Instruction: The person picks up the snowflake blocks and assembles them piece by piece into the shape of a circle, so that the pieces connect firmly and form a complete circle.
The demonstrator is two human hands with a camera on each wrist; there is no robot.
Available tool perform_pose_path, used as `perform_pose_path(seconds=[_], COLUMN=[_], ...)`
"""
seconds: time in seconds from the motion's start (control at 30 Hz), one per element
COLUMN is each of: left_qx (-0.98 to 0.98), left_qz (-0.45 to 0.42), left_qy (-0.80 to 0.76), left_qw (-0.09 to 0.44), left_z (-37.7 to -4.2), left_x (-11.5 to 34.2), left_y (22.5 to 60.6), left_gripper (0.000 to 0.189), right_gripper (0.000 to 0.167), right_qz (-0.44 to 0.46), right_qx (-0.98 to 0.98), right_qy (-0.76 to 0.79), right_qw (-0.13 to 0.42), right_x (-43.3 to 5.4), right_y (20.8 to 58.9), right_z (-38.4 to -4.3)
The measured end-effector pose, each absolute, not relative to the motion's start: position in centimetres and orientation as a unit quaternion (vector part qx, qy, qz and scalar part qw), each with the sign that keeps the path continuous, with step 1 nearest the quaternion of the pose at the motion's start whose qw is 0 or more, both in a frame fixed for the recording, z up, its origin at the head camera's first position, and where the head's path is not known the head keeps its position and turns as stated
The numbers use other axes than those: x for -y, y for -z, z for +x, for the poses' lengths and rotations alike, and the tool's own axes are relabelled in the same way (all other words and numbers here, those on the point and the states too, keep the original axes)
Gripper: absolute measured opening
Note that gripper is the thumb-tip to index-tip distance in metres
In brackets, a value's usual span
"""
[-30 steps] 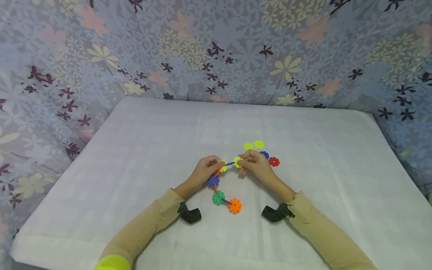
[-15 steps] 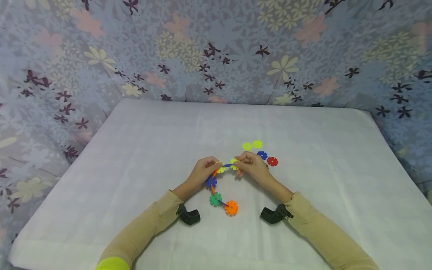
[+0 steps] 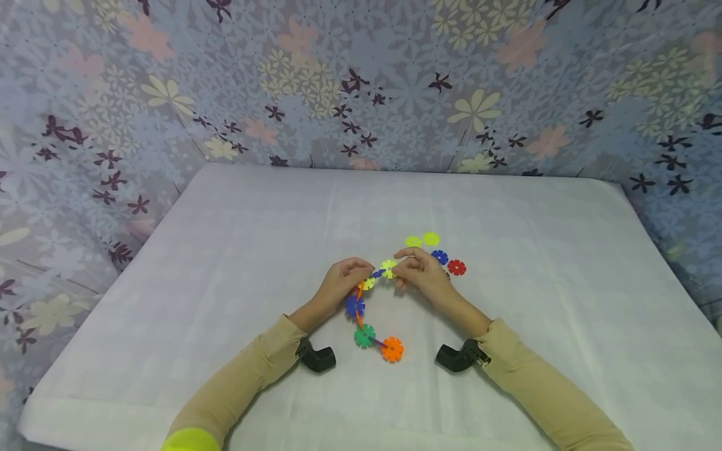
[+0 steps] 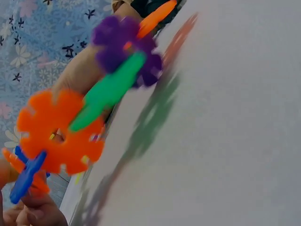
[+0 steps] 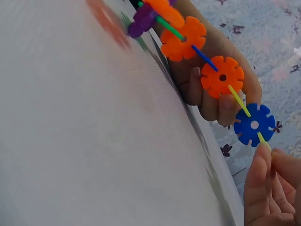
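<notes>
A chain of slotted plastic snowflake discs hangs between the hands above the table. My left hand pinches it near a yellow disc; my right hand pinches the yellow end disc, with a blue disc between them. Below hang a blue disc, a green disc and an orange disc, joined by discs seen edge-on. Close in the left wrist view are an orange disc and a purple disc. In the right wrist view, thumb and fingers hold the yellow disc beside a blue disc.
Loose discs lie just beyond my right hand: two yellow ones, one of them here, a blue disc and a red disc. A white cloth covers the table. A flower-patterned curtain hangs behind it.
Both hands stay in nearly the same place, pinching the chain. The end disc in my right hand has shifted slightly left, and more of it shows. The chain's hanging end sways a little.
</notes>
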State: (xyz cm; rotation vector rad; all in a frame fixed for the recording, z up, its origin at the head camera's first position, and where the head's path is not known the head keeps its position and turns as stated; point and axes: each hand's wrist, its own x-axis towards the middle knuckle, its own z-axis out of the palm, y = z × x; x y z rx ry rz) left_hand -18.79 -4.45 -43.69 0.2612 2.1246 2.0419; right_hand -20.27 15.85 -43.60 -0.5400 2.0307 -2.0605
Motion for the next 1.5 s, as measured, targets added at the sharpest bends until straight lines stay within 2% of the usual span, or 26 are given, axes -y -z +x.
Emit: perform_pose_path(seconds=[0.17,0.43,0.57,0.7,0.8,0.9,0.97,1.17,1.4,1.5], left_qx=[-0.725,-0.722,-0.72,-0.721,-0.727,-0.736,-0.742,-0.754,-0.762,-0.762], left_qz=[0.102,0.112,0.1,0.097,0.097,0.101,0.106,0.119,0.13,0.124], left_qy=[-0.67,-0.669,-0.672,-0.67,-0.664,-0.653,-0.646,-0.633,-0.623,-0.625], left_qw=[0.124,0.139,0.141,0.144,0.147,0.146,0.142,0.131,0.123,0.113], left_z=[-18.8,-19.0,-18.9,-18.2,-17.7,-17.6,-17.5,-17.5,-17.4,-17.5], left_x=[4.6,4.8,4.7,4.6,4.4,4.4,4.3,4.2,4.3,4.4], left_y=[43.6,43.5,43.2,41.8,40.8,40.6,40.4,40.5,40.5,40.5], left_gripper=[0.026,0.025,0.025,0.023,0.024,0.025,0.025,0.027,0.024,0.024], right_gripper=[0.021,0.014,0.012,0.013,0.022,0.029,0.032,0.033,0.036,0.032], right_qz=[-0.194,-0.212,-0.236,-0.224,-0.211,-0.216,-0.22,-0.179,-0.172,-0.169], right_qx=[-0.678,-0.701,-0.766,-0.876,-0.927,-0.938,-0.938,-0.957,-0.952,-0.947], right_qy=[0.7,0.671,0.595,0.426,0.306,0.251,0.247,0.221,0.245,0.264], right_qw=[0.114,0.118,0.065,0.019,0.055,0.099,0.104,0.057,0.068,0.064], right_x=[-15.8,-15.8,-16.6,-18.0,-19.0,-19.7,-19.9,-20.5,-21.0,-21.1], right_y=[43.6,43.3,41.8,40.1,39.5,39.4,39.4,39.4,40.3,40.6], right_z=[-20.3,-20.3,-20.6,-20.9,-21.2,-21.6,-21.8,-22.0,-22.7,-22.9])
